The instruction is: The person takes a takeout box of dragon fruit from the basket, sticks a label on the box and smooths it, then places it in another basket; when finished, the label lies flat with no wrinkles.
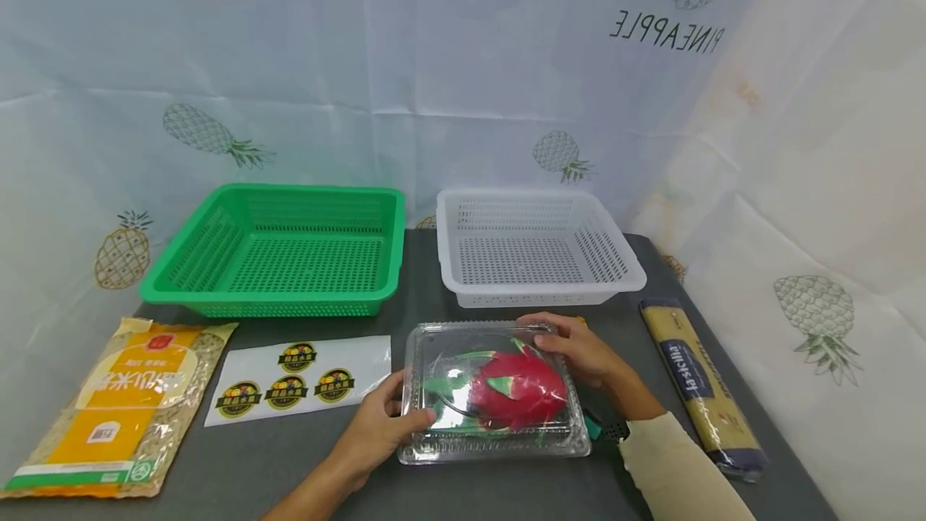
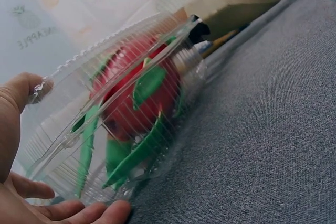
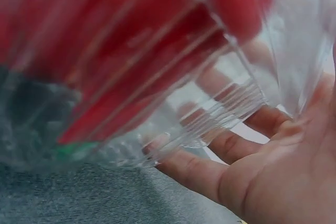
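A clear plastic clamshell box (image 1: 499,450) with its lid down holds a red dragon fruit (image 1: 522,389) with green scales. My left hand (image 1: 379,423) grips the box's left side. In the left wrist view, its thumb lies on the lid and its fingers (image 2: 86,212) reach under the base. My right hand (image 1: 579,348) holds the far right corner, thumb and fingers about the edge. Close up in the right wrist view, the right fingers (image 3: 194,174) curl under the ribbed plastic wall, partly seen through it. The box is slightly tilted in the left wrist view.
Behind the box stand a green basket (image 1: 271,296) and a white basket (image 1: 535,296). A sheet of round-badge stickers (image 1: 362,352) and a bag of grain (image 1: 116,400) lie to the left. A pack of pasta (image 1: 698,384) lies along the right table edge.
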A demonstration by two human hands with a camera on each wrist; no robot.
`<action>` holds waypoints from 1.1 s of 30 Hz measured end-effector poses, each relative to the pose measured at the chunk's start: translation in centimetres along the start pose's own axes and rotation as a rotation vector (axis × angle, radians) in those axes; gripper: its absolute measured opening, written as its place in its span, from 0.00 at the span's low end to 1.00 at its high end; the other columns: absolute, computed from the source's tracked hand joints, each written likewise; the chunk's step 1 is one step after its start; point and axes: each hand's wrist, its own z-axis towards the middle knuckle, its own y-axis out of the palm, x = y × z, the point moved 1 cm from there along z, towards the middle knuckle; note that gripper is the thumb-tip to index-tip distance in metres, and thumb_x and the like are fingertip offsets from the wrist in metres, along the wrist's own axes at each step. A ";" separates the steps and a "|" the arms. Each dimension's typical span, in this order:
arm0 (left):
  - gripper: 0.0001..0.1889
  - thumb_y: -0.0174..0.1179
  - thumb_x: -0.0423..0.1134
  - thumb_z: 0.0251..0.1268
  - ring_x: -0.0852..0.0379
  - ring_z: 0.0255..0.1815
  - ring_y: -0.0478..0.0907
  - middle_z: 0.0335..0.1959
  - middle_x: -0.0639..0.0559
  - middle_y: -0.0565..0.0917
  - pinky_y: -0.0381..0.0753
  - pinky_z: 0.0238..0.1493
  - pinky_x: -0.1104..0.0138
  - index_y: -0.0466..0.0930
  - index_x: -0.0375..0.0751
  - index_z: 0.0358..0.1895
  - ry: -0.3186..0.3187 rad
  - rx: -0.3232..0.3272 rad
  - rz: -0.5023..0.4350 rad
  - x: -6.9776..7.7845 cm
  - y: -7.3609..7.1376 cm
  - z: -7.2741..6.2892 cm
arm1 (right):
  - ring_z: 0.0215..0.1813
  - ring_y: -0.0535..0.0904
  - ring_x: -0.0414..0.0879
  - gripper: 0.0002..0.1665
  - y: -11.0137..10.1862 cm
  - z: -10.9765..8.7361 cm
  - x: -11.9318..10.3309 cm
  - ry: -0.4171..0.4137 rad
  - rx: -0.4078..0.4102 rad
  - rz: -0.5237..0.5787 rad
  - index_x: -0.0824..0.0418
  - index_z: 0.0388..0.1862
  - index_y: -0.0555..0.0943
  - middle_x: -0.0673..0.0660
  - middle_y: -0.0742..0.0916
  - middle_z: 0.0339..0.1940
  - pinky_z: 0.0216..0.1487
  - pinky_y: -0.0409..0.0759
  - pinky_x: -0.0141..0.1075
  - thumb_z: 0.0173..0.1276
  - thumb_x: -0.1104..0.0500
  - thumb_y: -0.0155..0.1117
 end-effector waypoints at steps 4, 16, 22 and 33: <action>0.39 0.68 0.36 0.57 0.51 0.40 0.76 0.51 0.42 0.75 0.78 0.32 0.61 0.59 0.30 0.71 0.003 0.004 0.001 0.1 0.0 -0.1 | 0.47 0.82 0.55 0.23 -0.1 -0.1 0.0 -0.003 -0.016 0.009 0.68 0.66 0.70 0.62 0.80 0.54 0.43 0.81 0.48 0.74 0.64 0.52; 0.34 0.65 0.36 0.61 0.47 0.48 0.78 0.57 0.34 0.72 0.81 0.38 0.58 0.62 0.28 0.69 0.010 0.123 -0.013 1.1 -0.9 -0.8 | 0.51 0.80 0.57 0.25 -0.3 -0.4 0.2 -0.053 -0.039 -0.007 0.74 0.66 0.65 0.65 0.78 0.57 0.46 0.80 0.49 0.74 0.63 0.52; 0.29 0.62 0.28 0.62 0.50 0.45 0.80 0.55 0.34 0.75 0.81 0.40 0.60 0.66 0.32 0.67 0.116 0.226 0.026 2.6 -3.0 -1.0 | 0.50 0.81 0.57 0.26 -0.4 0.0 0.1 -0.043 -0.020 -0.013 0.74 0.66 0.65 0.64 0.79 0.56 0.45 0.80 0.49 0.74 0.63 0.53; 0.27 0.61 0.34 0.67 0.65 0.48 0.75 0.56 0.40 0.74 0.74 0.43 0.75 0.65 0.36 0.68 0.257 0.422 0.264 3.2 -7.5 -1.2 | 0.50 0.81 0.56 0.27 -0.1 -0.2 0.4 -0.017 0.013 -0.026 0.74 0.67 0.65 0.65 0.79 0.56 0.45 0.80 0.49 0.74 0.62 0.53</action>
